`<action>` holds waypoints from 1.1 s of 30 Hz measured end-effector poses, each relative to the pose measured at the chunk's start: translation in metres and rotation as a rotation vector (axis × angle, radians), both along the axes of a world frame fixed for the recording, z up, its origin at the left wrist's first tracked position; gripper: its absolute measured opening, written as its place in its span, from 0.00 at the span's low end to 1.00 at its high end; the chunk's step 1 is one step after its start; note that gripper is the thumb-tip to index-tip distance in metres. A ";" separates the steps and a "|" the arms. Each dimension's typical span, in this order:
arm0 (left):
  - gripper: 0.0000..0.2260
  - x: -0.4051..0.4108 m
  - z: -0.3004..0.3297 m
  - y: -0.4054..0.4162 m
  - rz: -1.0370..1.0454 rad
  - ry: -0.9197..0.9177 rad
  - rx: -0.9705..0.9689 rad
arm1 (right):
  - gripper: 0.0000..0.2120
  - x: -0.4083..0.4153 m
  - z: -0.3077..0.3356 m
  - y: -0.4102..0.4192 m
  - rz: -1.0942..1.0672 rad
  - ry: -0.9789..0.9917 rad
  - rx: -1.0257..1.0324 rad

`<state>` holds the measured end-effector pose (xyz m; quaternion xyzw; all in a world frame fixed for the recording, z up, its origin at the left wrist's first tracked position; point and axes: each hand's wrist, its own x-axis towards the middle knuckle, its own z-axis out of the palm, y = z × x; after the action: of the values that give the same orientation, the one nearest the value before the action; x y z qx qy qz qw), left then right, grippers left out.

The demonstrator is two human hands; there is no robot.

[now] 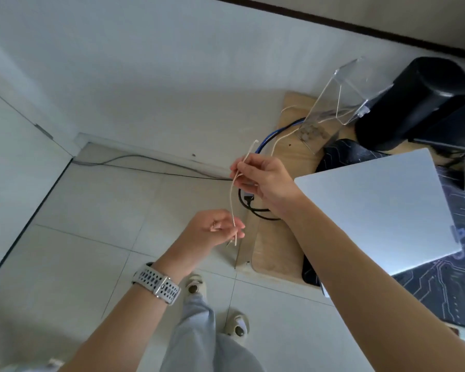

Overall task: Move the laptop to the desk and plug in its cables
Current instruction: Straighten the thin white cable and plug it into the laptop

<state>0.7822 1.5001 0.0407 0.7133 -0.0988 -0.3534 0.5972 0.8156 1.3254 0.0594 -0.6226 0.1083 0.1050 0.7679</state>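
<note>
A closed silver laptop lies on the wooden desk, partly over a dark patterned mat. To the left of the desk edge, both hands hold a thin white cable in the air. My right hand pinches its upper part, with the bent end sticking up above the fingers. My left hand pinches the lower end, where a small plug tip points down. A watch sits on my left wrist.
A clear acrylic stand and a black monitor arm base stand at the desk's back. Blue, white and black cables hang off the desk's left edge. More cables run along the wall base over the tiled floor.
</note>
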 end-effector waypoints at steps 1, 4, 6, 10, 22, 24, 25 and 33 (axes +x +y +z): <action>0.08 -0.004 0.001 -0.002 0.045 0.005 -0.020 | 0.09 -0.001 -0.001 0.002 -0.011 0.013 -0.019; 0.08 -0.008 0.005 -0.003 0.223 0.106 -0.114 | 0.09 -0.014 -0.002 0.010 0.007 0.068 -0.168; 0.10 -0.005 0.002 0.000 0.355 0.220 -0.234 | 0.14 -0.035 -0.007 0.013 0.111 0.080 -0.274; 0.10 0.012 -0.001 0.001 0.534 0.439 -0.441 | 0.20 -0.080 -0.013 0.010 0.275 0.154 -0.248; 0.12 0.013 -0.021 -0.012 0.672 0.515 -0.390 | 0.15 -0.114 -0.021 0.042 0.046 0.180 -0.389; 0.11 0.011 -0.024 -0.014 0.684 0.500 -0.373 | 0.13 -0.115 -0.026 0.046 -0.007 0.187 -0.422; 0.11 0.010 -0.025 -0.015 0.688 0.494 -0.366 | 0.12 -0.116 -0.028 0.047 -0.032 0.192 -0.431; 0.07 0.002 -0.038 -0.014 0.604 0.439 -0.151 | 0.02 -0.114 -0.035 0.036 -0.086 0.310 -0.411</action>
<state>0.7845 1.4866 0.0031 0.5718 0.2204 -0.2975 0.7321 0.7019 1.3615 0.0240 -0.7368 0.2702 0.1423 0.6031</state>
